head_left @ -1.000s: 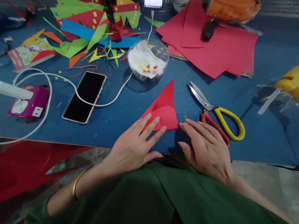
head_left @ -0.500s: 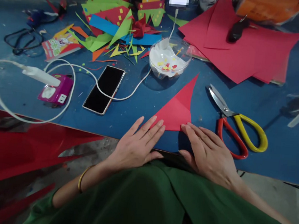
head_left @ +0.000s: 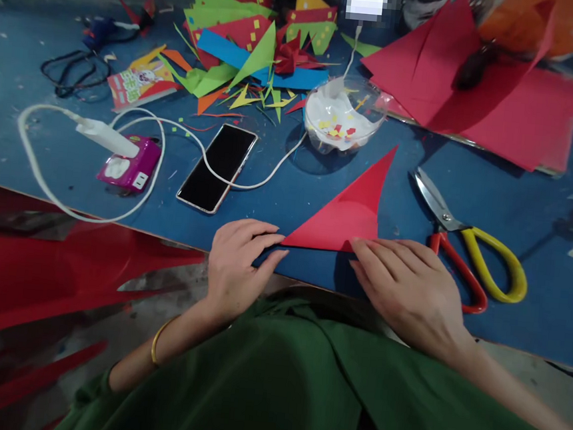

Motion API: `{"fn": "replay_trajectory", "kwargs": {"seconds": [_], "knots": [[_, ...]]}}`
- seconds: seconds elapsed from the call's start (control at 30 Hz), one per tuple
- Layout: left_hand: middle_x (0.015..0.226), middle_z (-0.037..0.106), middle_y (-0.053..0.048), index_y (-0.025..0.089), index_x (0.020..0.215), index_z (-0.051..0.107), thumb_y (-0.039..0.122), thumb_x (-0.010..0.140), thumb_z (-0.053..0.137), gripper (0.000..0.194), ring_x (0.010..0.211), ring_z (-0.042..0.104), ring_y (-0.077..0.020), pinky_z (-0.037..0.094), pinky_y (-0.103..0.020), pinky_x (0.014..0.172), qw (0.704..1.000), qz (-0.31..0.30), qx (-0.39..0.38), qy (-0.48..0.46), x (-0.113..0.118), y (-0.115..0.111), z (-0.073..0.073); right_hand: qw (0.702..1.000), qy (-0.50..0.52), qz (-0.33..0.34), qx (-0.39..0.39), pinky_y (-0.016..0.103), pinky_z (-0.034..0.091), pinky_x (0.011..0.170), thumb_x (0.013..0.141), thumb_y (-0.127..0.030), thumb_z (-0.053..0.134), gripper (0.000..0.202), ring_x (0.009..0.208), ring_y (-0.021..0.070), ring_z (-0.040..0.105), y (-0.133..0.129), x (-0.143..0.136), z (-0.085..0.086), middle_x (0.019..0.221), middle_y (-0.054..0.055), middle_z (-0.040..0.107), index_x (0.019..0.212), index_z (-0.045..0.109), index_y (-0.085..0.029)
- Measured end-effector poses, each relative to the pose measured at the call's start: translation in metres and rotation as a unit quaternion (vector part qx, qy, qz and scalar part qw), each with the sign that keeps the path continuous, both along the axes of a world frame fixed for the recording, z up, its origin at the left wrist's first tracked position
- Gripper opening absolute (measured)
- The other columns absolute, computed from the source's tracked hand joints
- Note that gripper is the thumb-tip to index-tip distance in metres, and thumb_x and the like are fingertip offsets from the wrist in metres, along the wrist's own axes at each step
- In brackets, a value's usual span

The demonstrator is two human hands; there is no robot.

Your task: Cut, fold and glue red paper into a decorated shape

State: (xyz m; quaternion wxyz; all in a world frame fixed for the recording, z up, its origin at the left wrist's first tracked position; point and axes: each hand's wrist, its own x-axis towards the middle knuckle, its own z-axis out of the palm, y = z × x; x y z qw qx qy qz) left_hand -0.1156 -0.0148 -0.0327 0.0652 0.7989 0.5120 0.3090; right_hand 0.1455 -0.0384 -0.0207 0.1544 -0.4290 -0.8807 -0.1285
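A folded sheet of red paper, roughly triangular, lies near the front edge of the blue table, its long point facing away from me. At its left corner, my left hand has thumb and fingertips closed about the tip. My right hand holds the lower right part of the paper, fingers together on top and thumb by the front edge. Just right of that hand rest scissors with one red and one yellow handle, blades slightly apart and pointing away.
Beyond the paper stands a clear bowl with small paper bits. To the left are a phone, a white cable and a purple plug adapter. Cut coloured paper piles up behind; red sheets lie back right.
My left hand has slid left, from lying flat on the paper to its left corner. My right thumb has come closer to the paper's edge. A sheet on the red stack now curls upward.
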Motion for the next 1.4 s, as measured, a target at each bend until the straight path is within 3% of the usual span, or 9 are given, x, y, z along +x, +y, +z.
{"fn": "replay_trajectory", "kwargs": {"seconds": [0.17, 0.3, 0.5, 0.6, 0.77, 0.83, 0.9, 1.1, 1.4], "knots": [[0.09, 0.076, -0.002, 0.021, 0.08, 0.071, 0.02, 0.085, 0.074, 0.007, 0.092, 0.068, -0.0218, 0.046, -0.04, 0.09, 0.996, 0.01, -0.062, -0.056, 0.013, 0.008, 0.008, 0.999, -0.028, 0.025, -0.022, 0.042, 0.048, 0.084, 0.088, -0.011, 0.064, 0.031, 0.093, 0.0288, 0.069, 0.014, -0.011, 0.002, 0.109, 0.015, 0.074, 0.118, 0.067, -0.003], [0.087, 0.074, -0.001, 0.021, 0.077, 0.068, 0.021, 0.085, 0.072, 0.009, 0.087, 0.067, -0.0187, 0.048, -0.035, 0.087, 0.979, -0.003, -0.137, -0.153, 0.018, 0.017, 0.025, 0.999, -0.003, 0.024, 0.028, 0.039, 0.048, 0.083, 0.088, -0.009, 0.063, 0.026, 0.089, 0.0264, 0.069, 0.024, -0.014, 0.005, 0.105, 0.014, 0.076, 0.113, 0.069, -0.003], [0.09, 0.074, -0.003, 0.021, 0.085, 0.072, 0.035, 0.097, 0.058, 0.023, 0.089, 0.067, -0.0165, 0.051, -0.029, 0.084, 0.923, -0.059, -0.163, -0.344, 0.042, 0.054, 0.068, 0.981, 0.169, -0.042, 0.085, 0.033, 0.048, 0.081, 0.091, -0.013, 0.063, 0.014, 0.082, 0.0195, 0.07, 0.041, 0.006, 0.045, 0.094, 0.007, 0.078, 0.102, 0.072, -0.013], [0.1, 0.076, -0.003, 0.022, 0.098, 0.075, 0.037, 0.095, 0.062, 0.019, 0.095, 0.067, -0.0164, 0.05, -0.027, 0.086, 0.896, -0.082, -0.135, -0.414, 0.062, 0.079, 0.094, 0.939, 0.332, -0.084, -0.021, 0.028, 0.049, 0.069, 0.094, -0.024, 0.06, 0.014, 0.074, 0.0159, 0.068, 0.053, 0.018, 0.077, 0.084, 0.003, 0.076, 0.094, 0.073, -0.019], [0.087, 0.077, -0.003, 0.02, 0.094, 0.078, 0.04, 0.086, 0.071, 0.022, 0.081, 0.066, -0.0157, 0.051, -0.027, 0.075, 0.866, -0.149, -0.153, -0.453, 0.097, 0.109, 0.136, 0.806, 0.518, -0.067, -0.279, 0.024, 0.042, 0.051, 0.083, -0.047, 0.067, 0.029, 0.055, 0.0119, 0.055, 0.084, 0.03, 0.119, 0.063, 0.0, 0.066, 0.074, 0.072, -0.02], [0.08, 0.075, -0.004, 0.019, 0.088, 0.078, 0.039, 0.083, 0.073, 0.022, 0.074, 0.064, -0.0152, 0.051, -0.028, 0.071, 0.859, -0.149, -0.156, -0.463, 0.107, 0.116, 0.148, 0.764, 0.557, -0.052, -0.322, 0.024, 0.041, 0.051, 0.078, -0.053, 0.07, 0.035, 0.054, 0.0111, 0.053, 0.095, 0.033, 0.129, 0.06, 0.0, 0.064, 0.069, 0.07, -0.019], [0.077, 0.075, -0.004, 0.018, 0.084, 0.078, 0.038, 0.082, 0.072, 0.021, 0.069, 0.063, -0.0148, 0.051, -0.028, 0.067, 0.856, -0.149, -0.162, -0.467, 0.114, 0.12, 0.155, 0.749, 0.573, -0.051, -0.329, 0.024, 0.043, 0.053, 0.074, -0.054, 0.073, 0.035, 0.056, 0.0109, 0.053, 0.103, 0.035, 0.135, 0.062, 0.0, 0.065, 0.068, 0.07, -0.019], [0.08, 0.076, -0.005, 0.018, 0.085, 0.077, 0.034, 0.089, 0.064, 0.021, 0.073, 0.065, -0.0164, 0.051, -0.028, 0.068, 0.909, -0.161, -0.133, -0.362, 0.117, 0.123, 0.157, 0.747, 0.617, -0.012, -0.249, 0.032, 0.056, 0.077, 0.081, -0.048, 0.07, 0.027, 0.081, 0.0169, 0.067, 0.113, 0.034, 0.145, 0.085, 0.005, 0.076, 0.089, 0.081, -0.024], [0.076, 0.074, -0.001, 0.021, 0.083, 0.073, 0.028, 0.094, 0.054, 0.022, 0.068, 0.065, -0.0155, 0.046, -0.028, 0.061, 0.967, -0.168, -0.001, -0.189, 0.119, 0.121, 0.149, 0.714, 0.661, -0.002, -0.23, 0.033, 0.059, 0.073, 0.073, -0.039, 0.079, 0.017, 0.076, 0.0176, 0.069, 0.125, 0.029, 0.129, 0.079, 0.003, 0.077, 0.08, 0.081, -0.024]]}}
